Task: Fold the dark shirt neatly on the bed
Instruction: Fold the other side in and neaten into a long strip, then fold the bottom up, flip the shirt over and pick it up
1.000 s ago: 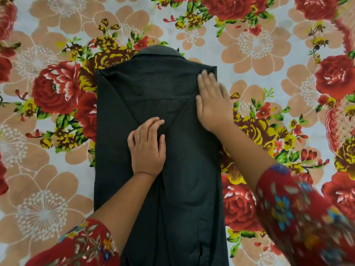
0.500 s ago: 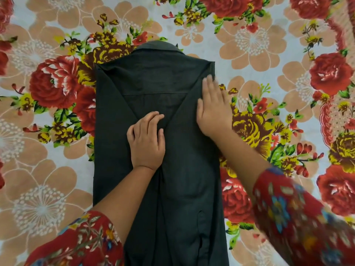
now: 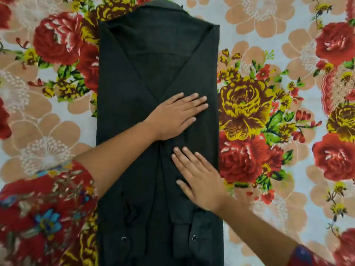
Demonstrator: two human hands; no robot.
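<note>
Your bed (image 3: pixel 269 35), under its floral sheet, fills the view. The dark shirt (image 3: pixel 124 93) lies flat along its middle, collar at the far end and both sleeves folded down its length. Your left hand (image 3: pixel 172 118) presses palm-down on the shirt's centre, fingers (image 3: pixel 194 102) straight and close together. Your right hand (image 3: pixel 201 185) lies flat just below it, fingers (image 3: pixel 184 156) slightly spread, gripping nothing. A small cuff button (image 3: pixel 194 237) shows near the bottom edge.

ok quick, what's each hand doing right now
left hand: open, pressing flat on the dark shirt
right hand: open, flat on the dark shirt, holding nothing
</note>
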